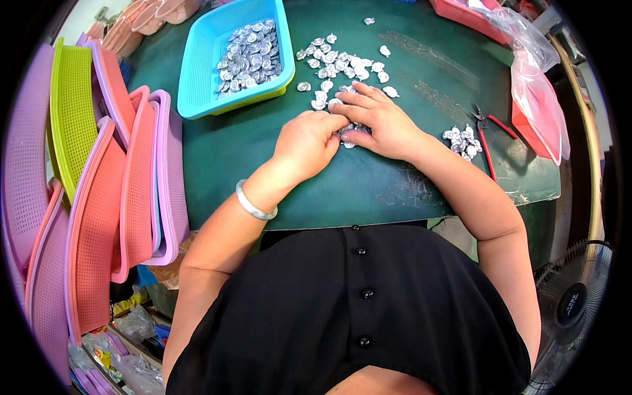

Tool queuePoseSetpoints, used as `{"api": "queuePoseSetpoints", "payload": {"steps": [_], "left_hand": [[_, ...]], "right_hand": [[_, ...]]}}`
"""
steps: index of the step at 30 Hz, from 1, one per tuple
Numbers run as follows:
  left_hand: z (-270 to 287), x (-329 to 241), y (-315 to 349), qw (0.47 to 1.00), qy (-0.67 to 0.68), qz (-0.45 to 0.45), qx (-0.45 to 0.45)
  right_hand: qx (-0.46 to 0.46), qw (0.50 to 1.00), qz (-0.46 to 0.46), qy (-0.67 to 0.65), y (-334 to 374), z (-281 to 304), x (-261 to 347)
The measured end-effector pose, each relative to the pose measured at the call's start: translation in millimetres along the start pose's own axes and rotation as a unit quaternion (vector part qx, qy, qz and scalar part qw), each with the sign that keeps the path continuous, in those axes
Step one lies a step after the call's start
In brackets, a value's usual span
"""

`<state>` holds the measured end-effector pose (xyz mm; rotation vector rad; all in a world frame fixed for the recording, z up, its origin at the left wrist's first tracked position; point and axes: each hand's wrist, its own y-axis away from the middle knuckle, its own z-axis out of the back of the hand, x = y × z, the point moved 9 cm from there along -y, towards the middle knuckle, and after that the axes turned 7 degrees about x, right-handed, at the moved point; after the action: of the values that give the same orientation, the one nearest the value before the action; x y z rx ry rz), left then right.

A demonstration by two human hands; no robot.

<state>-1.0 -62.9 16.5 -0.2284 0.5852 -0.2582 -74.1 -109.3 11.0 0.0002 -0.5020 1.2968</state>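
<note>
On the green-topped table (296, 204) I see the left hand (306, 141), fingers curled, beside the right hand (385, 125), palm down with fingers outstretched over small, shiny silvery pieces (342, 64); I can't tell whether either grips one. More pieces spread beyond, heaped in the bright blue rectangular plastic basket (197, 69) and near the red-handled pliers (486, 148).

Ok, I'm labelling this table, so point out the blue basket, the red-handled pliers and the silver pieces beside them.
Blue basket (201, 69): head view, on its inner left wall.
Red-handled pliers (483, 123): head view, on the joint.
Silver pieces (465, 143): head view, on their heap's middle.
</note>
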Motion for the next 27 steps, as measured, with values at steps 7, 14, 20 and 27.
{"api": "queuePoseSetpoints", "payload": {"steps": [7, 14, 20, 27], "left_hand": [[-0.8, 5.2, 3.3, 0.998, 0.032, 0.045, 0.033], [100.6, 7.6, 2.1, 0.967, 0.076, 0.054, -0.236], [140.6, 73.4, -14.4, 0.95, -0.179, 0.157, -0.204], [118.9, 17.1, -2.1, 0.96, -0.095, 0.041, -0.258]], "right_hand": [[0.012, 1.0, 0.009, -0.004, 1.5, 2.8, 4.2], [0.053, 0.999, 0.01, -0.005, 15.7, 5.3, 12.5], [0.076, 0.996, 0.012, -0.047, 24.8, 14.7, 18.8], [-0.002, 0.993, -0.029, -0.115, 35.3, 44.7, 13.0]]}}
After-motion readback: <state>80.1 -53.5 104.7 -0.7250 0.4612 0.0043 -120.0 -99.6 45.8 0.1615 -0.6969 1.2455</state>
